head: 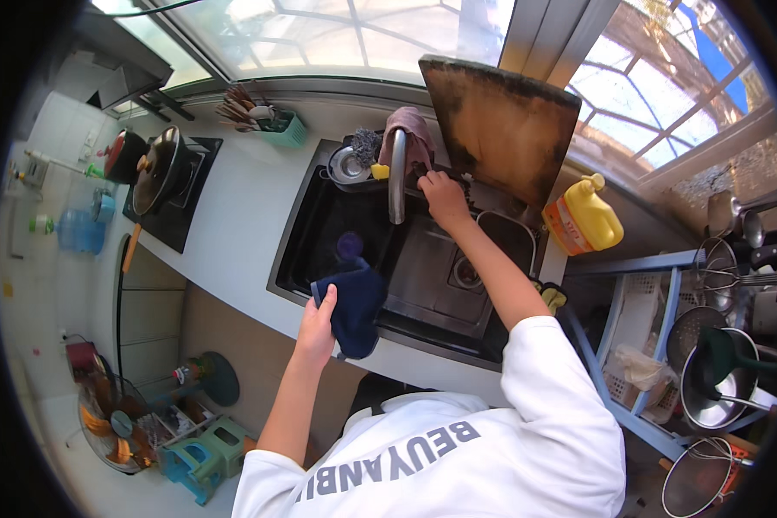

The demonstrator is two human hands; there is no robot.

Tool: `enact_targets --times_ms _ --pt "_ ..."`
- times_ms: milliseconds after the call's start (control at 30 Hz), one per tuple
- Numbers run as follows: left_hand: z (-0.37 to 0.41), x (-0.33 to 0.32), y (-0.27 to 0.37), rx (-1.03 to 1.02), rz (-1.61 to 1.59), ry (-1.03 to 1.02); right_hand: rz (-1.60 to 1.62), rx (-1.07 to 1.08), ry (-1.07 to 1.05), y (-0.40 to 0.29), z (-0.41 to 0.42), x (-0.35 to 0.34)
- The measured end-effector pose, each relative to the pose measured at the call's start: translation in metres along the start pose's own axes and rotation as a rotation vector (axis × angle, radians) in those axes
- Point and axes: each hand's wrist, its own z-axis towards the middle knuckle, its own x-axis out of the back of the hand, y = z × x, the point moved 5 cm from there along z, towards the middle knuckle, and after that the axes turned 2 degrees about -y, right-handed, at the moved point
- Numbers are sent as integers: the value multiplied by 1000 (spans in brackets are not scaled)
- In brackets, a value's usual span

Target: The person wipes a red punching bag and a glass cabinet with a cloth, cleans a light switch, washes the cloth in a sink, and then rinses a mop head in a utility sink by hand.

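My left hand [317,324] grips a dark blue cloth [356,311], which hangs over the front rim of a dark double-bowl sink [288,259]. Behind the sink, the fingers of my right hand [445,199] are closed on a small dark part [421,169] beside the curved metal faucet [397,181]; it looks like the faucet's handle. A pinkish cloth [409,126] is draped over the faucet and partly hides its base. Down in the left bowl lies a round purple object [349,245]. The right bowl shows a metal drain [466,272], partly covered by my forearm.
A large wooden cutting board [498,129] leans against the window behind the sink. To its right stands a yellow jug [583,217]. A steel bowl [348,165] and a scouring pad [367,146] sit behind the left bowl. Lidded pots [162,171] stand on the stove at left.
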Motion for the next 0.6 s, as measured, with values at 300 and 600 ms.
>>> enact_targets --times_ms 300,600 --pt "102 5 2 163 161 -142 665 -190 74 -58 -79 18" --pt "157 -7 -1 193 406 -344 754 -346 -21 -75 -85 27"
